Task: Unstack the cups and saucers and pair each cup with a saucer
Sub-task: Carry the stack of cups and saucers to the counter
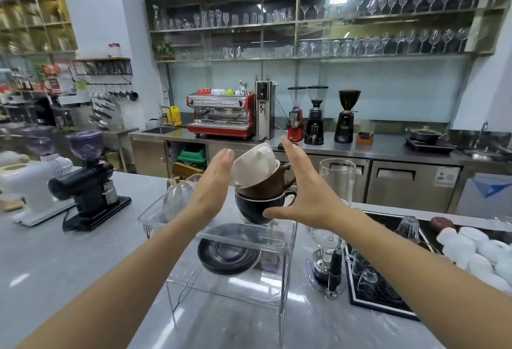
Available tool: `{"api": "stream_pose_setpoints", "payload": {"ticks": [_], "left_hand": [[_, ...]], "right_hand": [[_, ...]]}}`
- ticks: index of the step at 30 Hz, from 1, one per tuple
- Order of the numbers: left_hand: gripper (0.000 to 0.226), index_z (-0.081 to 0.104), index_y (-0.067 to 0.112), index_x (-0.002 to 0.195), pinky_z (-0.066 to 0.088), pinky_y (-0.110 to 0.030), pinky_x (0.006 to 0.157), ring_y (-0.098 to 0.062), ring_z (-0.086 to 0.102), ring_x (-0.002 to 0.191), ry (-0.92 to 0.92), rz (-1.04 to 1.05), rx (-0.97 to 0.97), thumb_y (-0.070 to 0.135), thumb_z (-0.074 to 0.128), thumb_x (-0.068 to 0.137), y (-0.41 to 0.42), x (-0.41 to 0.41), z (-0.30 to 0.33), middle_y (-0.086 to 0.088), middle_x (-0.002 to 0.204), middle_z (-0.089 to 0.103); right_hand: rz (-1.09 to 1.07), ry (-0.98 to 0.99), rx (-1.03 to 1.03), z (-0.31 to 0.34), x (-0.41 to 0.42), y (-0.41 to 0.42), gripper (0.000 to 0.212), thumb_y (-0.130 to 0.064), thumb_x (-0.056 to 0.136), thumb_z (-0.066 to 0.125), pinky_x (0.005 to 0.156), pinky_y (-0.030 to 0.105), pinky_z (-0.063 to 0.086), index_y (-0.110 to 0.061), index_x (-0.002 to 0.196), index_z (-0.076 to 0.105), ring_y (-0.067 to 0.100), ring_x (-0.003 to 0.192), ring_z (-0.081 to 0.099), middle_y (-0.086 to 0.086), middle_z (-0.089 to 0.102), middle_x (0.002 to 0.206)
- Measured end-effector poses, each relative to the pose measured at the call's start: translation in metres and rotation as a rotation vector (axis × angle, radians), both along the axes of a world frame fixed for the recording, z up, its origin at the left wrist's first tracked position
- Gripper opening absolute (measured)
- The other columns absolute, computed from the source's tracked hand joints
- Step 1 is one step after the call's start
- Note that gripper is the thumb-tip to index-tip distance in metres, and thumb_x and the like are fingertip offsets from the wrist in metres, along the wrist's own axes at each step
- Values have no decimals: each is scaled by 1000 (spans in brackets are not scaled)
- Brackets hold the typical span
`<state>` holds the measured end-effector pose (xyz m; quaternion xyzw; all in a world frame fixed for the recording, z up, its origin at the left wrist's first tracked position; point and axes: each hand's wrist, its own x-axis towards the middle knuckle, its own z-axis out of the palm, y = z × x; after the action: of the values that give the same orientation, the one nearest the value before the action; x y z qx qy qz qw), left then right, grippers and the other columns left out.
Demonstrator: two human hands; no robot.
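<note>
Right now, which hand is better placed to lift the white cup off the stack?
Probably the left hand: its straight fingers are beside the tilted white cup on top. The right hand sits lower, thumb at the black cup.

Three stacked cups on the upper tier, saucers stacked on the tier below.

I note a stack of three cups standing on top of a clear acrylic shelf (pixel 177 210). The bottom one is a black cup (pixel 255 207), upright, with a pale rim and its handle pointing right. Nested in it is a brown cup (pixel 263 185), also upright, handle to the right. The white cup (pixel 253 164) sits uppermost, tipped over toward the left so its base and handle face up and away. On the tier beneath lie the black saucers (pixel 228 251), stacked and tilted, ringed well visible, seen through the clear panel.
</note>
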<state>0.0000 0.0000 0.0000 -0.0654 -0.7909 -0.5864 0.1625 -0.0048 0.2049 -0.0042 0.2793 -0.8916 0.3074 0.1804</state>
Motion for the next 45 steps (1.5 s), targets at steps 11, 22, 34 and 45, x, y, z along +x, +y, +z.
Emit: {"api": "stream_pose_setpoints", "payload": {"ticks": [11,22,34,45], "left_hand": [[56,59,29,133,48,-39,83,-21,58,101,-310,-99,572,63,30,99,8,-25,-12,-7,124,64],[71,68,11,122,45,-50,107,-36,63,117,-450,-195,746,65,30,96,14,-34,-14,-22,120,72],[71,70,8,120,47,-50,104,-38,62,119,-440,-227,755,65,35,95,12,-33,-12,-24,122,71],[62,72,13,106,51,-45,92,-33,67,99,-334,-250,766,60,33,98,10,-23,10,-17,102,76]], "right_hand": [[-37,36,-11,-17,-12,-11,133,-45,54,91,103,50,48,-61,144,-5,26,132,42,-6,13,155],[-94,37,-18,-20,-13,-18,132,-44,50,93,91,48,54,-71,135,-5,29,113,53,-10,17,140],[-77,52,-92,-23,-15,-22,131,-36,49,95,91,34,50,-61,143,8,22,108,51,-10,21,134],[-49,97,-106,3,-5,-28,126,-36,49,96,103,47,46,-62,141,13,24,119,45,-9,22,137]]}}
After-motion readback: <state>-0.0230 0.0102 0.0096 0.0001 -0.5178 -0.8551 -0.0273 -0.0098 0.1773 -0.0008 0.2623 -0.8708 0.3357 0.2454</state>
